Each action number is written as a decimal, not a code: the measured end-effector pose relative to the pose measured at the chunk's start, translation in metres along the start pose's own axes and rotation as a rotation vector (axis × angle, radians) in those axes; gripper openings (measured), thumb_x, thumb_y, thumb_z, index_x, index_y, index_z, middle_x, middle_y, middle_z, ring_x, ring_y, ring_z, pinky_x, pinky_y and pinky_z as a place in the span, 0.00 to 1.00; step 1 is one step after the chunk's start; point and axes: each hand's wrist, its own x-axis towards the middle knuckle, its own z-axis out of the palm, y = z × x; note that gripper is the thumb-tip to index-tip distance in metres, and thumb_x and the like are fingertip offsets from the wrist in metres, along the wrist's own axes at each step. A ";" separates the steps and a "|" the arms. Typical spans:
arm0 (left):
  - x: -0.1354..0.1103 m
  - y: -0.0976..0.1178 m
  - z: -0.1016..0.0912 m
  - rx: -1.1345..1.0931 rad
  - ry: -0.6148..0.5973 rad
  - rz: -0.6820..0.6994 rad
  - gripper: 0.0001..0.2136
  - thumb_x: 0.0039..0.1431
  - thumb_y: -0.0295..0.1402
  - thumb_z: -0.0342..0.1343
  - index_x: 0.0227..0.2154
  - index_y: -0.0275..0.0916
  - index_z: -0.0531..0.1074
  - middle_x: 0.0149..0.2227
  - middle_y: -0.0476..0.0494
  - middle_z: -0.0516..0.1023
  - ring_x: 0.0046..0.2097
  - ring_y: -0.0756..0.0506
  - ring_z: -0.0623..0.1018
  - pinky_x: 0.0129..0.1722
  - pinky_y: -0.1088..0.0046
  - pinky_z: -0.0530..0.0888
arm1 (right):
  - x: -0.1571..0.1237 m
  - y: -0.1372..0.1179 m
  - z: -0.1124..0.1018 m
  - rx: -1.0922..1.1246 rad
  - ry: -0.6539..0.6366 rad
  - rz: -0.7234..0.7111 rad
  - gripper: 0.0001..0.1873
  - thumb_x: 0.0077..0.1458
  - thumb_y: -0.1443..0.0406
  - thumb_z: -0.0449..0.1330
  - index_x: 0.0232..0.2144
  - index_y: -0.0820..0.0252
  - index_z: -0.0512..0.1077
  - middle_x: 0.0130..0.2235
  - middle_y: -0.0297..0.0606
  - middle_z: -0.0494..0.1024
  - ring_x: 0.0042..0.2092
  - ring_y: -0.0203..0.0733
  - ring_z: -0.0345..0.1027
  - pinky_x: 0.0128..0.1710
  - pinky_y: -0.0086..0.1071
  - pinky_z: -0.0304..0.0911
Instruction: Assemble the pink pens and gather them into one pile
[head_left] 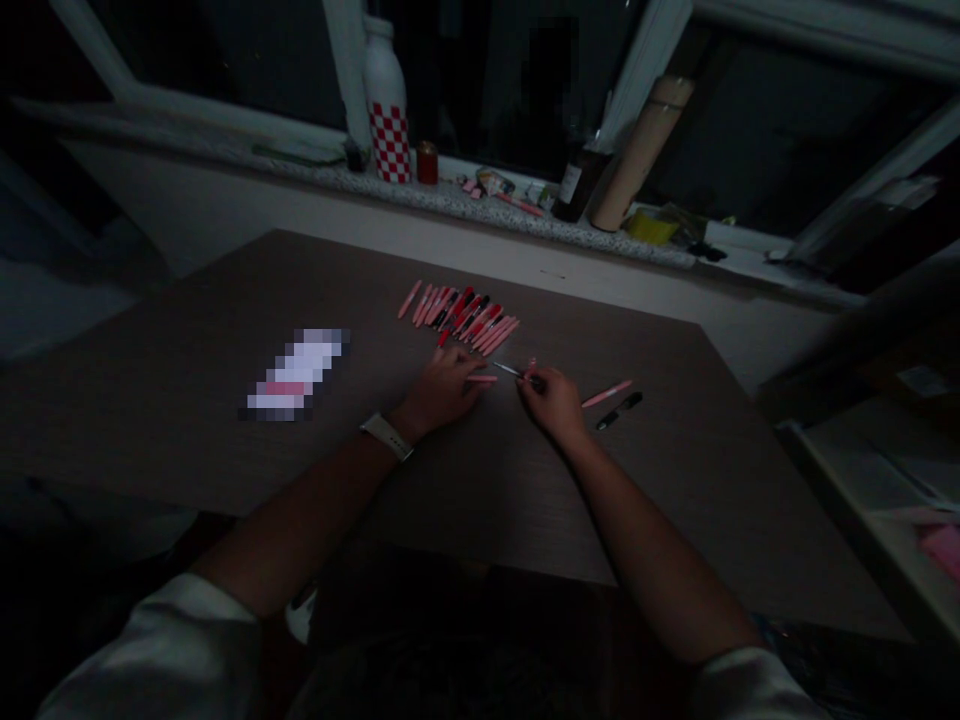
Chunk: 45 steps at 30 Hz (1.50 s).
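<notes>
My left hand, with a pale watch on its wrist, is low over the table, fingers curled around a short pink pen piece. A red pen part shows just beyond its fingers. To the right, my right hand pinches a thin pen refill, its pale tip pointing left toward my left hand. A small pink bit sticks up at the right fingertips; its kind is unclear. Beyond both hands lies a row of pink, red and black pens, side by side.
Right of my right hand lie a pink pen and a black pen. A blurred-out phone-like object lies at left on the table. The windowsill behind holds a checkered bottle, a small red jar, a dark bottle and a tall tube.
</notes>
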 end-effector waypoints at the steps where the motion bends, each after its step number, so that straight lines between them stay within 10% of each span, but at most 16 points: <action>1: 0.000 0.002 0.000 0.010 -0.018 0.008 0.19 0.62 0.45 0.52 0.53 0.42 0.70 0.50 0.38 0.69 0.52 0.38 0.67 0.51 0.58 0.66 | 0.000 -0.002 0.000 0.001 -0.013 0.001 0.12 0.57 0.61 0.57 0.37 0.61 0.77 0.34 0.41 0.77 0.34 0.41 0.69 0.36 0.32 0.61; 16: -0.002 0.012 -0.007 0.169 -0.168 0.102 0.16 0.66 0.41 0.47 0.53 0.52 0.70 0.59 0.43 0.65 0.54 0.37 0.65 0.48 0.55 0.65 | 0.002 -0.007 -0.002 -0.007 -0.024 -0.012 0.12 0.57 0.62 0.57 0.35 0.63 0.79 0.32 0.41 0.79 0.32 0.40 0.69 0.33 0.29 0.59; 31: -0.004 0.002 -0.013 0.134 -0.050 0.048 0.15 0.65 0.45 0.47 0.43 0.47 0.77 0.53 0.42 0.72 0.51 0.37 0.67 0.46 0.56 0.65 | 0.004 0.003 0.005 0.120 0.088 0.071 0.14 0.55 0.59 0.57 0.34 0.62 0.77 0.31 0.40 0.79 0.32 0.42 0.71 0.33 0.32 0.62; 39: -0.005 0.003 -0.014 0.110 -0.067 0.052 0.15 0.66 0.43 0.47 0.45 0.47 0.76 0.51 0.42 0.72 0.50 0.39 0.68 0.46 0.58 0.65 | 0.004 0.002 0.008 0.533 0.180 0.185 0.54 0.52 0.60 0.60 0.67 0.65 0.30 0.32 0.37 0.78 0.32 0.41 0.74 0.35 0.34 0.68; 45: -0.006 0.003 -0.015 0.099 -0.069 0.055 0.15 0.66 0.43 0.47 0.45 0.45 0.76 0.50 0.42 0.73 0.50 0.39 0.68 0.47 0.58 0.65 | 0.003 -0.001 0.005 0.514 0.156 0.181 0.46 0.52 0.58 0.60 0.66 0.60 0.40 0.29 0.32 0.76 0.30 0.41 0.73 0.32 0.33 0.67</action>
